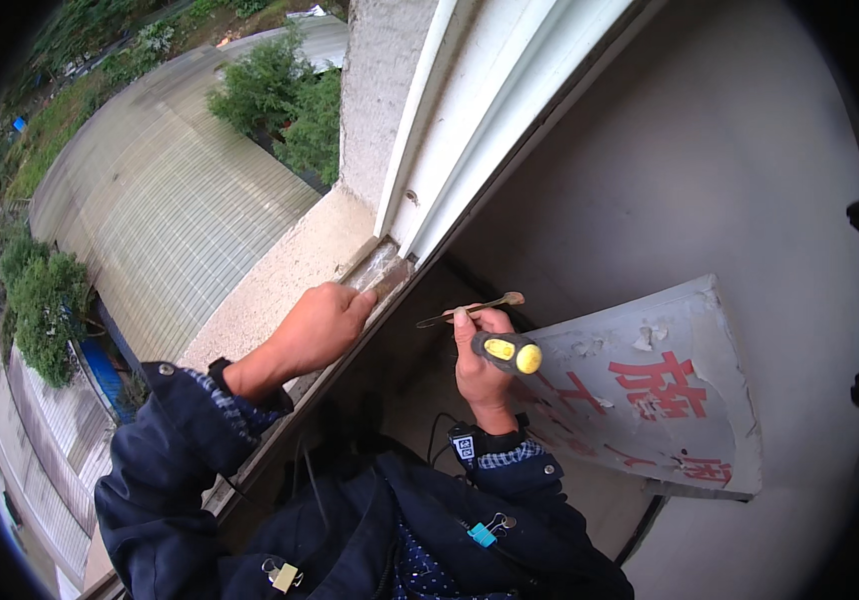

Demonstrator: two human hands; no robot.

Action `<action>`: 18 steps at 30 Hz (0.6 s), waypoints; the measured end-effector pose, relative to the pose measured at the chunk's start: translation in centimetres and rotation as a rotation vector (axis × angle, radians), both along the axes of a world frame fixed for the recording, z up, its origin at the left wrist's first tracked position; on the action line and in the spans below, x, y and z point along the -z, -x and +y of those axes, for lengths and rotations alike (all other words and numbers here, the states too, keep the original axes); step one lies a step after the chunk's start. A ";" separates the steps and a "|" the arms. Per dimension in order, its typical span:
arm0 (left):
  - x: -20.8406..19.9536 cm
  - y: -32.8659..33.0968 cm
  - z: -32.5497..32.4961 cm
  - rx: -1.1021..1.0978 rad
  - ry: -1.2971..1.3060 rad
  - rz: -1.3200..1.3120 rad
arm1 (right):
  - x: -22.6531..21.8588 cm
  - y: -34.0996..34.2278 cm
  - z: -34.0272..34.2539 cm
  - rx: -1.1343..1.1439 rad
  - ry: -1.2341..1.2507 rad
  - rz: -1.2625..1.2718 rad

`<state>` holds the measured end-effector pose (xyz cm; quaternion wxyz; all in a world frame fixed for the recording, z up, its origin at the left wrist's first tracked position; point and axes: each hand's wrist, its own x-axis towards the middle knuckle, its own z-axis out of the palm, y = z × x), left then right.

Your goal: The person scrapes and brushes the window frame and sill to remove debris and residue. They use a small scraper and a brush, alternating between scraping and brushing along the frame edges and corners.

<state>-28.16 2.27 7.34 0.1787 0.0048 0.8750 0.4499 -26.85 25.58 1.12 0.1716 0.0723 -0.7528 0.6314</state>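
Note:
My left hand [318, 325] is at the bottom corner of a white window frame [480, 110], its fingers curled down onto the sill track. Just beyond its fingertips, crinkled clear film [378, 268] lies in the track; whatever the fingers grip is hidden. To the right, my right hand [482, 375] is closed around a screwdriver [510, 352] with a black and yellow handle, butt end up; its shaft is out of sight. Between the same hand's thumb and fingers sits a slim tool [490, 304] with a flat brownish tip.
A grey board [640, 350] with red characters and peeling patches leans beside my right hand, against a grey wall [750, 170]. Left of the rough outer ledge [270, 265] is a drop to corrugated roofs [175, 170] and trees [285, 95]. Dark cables hang near my jacket.

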 end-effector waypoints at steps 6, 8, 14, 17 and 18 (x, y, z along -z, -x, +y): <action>-0.8 -3.7 0.3 0.359 0.614 0.370 | -0.9 0.0 -0.6 -0.056 0.140 -0.063; -1.0 -4.1 0.1 0.252 0.526 0.337 | -1.1 0.1 -1.0 -0.077 0.223 -0.103; -0.5 -4.8 0.6 0.039 0.086 0.242 | -1.7 -0.7 -2.6 -0.332 0.442 -0.441; -0.1 -5.5 0.9 -0.022 -0.072 0.175 | -1.7 -1.0 -3.1 -0.398 0.498 -0.527; -0.1 -5.8 1.0 -0.038 -0.103 0.145 | -1.7 -1.1 -3.3 -0.405 0.515 -0.547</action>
